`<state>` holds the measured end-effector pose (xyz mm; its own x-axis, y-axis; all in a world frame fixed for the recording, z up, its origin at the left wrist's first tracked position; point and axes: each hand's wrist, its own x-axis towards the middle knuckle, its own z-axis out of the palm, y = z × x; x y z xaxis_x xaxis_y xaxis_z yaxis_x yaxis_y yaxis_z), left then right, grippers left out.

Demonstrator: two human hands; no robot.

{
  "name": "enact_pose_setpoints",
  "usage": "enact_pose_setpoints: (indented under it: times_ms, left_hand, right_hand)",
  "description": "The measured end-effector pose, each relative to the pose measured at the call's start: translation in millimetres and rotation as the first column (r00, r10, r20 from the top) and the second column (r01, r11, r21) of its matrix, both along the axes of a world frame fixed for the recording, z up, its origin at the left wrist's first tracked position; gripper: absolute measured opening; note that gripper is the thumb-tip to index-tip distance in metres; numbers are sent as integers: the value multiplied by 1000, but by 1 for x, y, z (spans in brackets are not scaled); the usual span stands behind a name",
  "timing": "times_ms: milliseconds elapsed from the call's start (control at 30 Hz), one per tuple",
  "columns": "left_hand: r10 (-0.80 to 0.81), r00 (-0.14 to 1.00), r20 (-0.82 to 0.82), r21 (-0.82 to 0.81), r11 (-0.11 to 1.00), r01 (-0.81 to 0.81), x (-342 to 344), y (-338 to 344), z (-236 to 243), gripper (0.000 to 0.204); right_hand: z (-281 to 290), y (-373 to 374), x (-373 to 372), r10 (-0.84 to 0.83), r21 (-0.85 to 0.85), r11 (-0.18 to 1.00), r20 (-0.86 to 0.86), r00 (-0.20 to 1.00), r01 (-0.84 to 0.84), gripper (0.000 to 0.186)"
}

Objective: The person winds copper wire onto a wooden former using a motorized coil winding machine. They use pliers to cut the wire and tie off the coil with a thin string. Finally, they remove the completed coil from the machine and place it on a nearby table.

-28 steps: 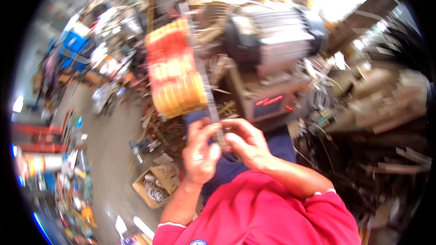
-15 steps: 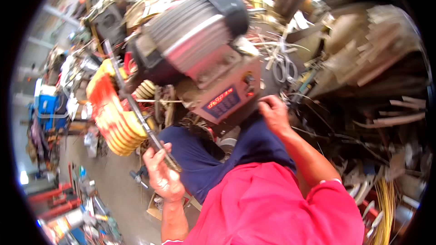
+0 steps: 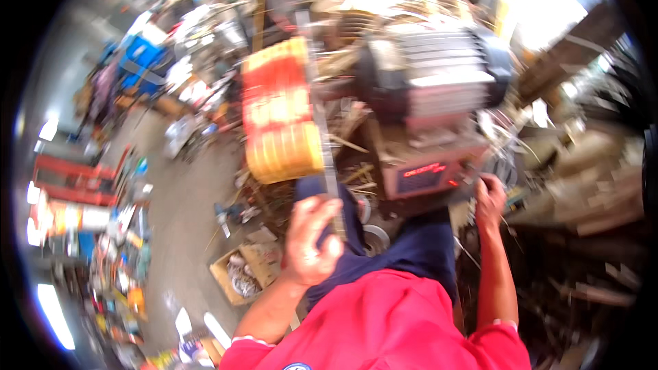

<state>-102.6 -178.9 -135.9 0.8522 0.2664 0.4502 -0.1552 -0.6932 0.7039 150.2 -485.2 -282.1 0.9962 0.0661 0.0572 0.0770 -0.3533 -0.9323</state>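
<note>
My left hand is curled at the lower end of a long, narrow metal bar, the fingers against it. Beside the bar sits a ribbed yellow-and-red winding former, mounted on the machine's left side. To its right, a finned grey motor tops a control box with a lit red display and a dark keypad. My right hand is closed near the box's lower right corner; whatever its fingers hold, if anything, is hidden. Motion blur softens the view.
An open cardboard box with a whitish bundle inside stands on the floor at my left. Farther left are a red metal frame and a blue container. Scrap strips and wire lie heaped behind the machine and at right, near a wooden beam.
The view has swung left, so the machine now appears farther right and more level. My left hand stays at the bar's lower end, my right near the control box.
</note>
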Motion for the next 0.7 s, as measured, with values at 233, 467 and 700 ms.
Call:
enact_pose_setpoints:
  times_ms: [233, 467, 700]
  left_hand:
    - [1, 993, 117, -344, 938, 40, 12, -19, -9, 56]
    - [54, 992, 118, -141, 989, -37, 10, -12, -14, 63]
    - [109, 993, 56, -141, 985, -100, 8, -20, -5, 66]
  right_hand:
    - [-17, -30, 48, -201, -141, 967, 89, 976, 212, 19]
    - [-21, -30, 66, -154, -246, 947, 221, 963, 208, 19]
    - [-26, 2, 128, -44, -523, 836, 241, 970, 168, 16]
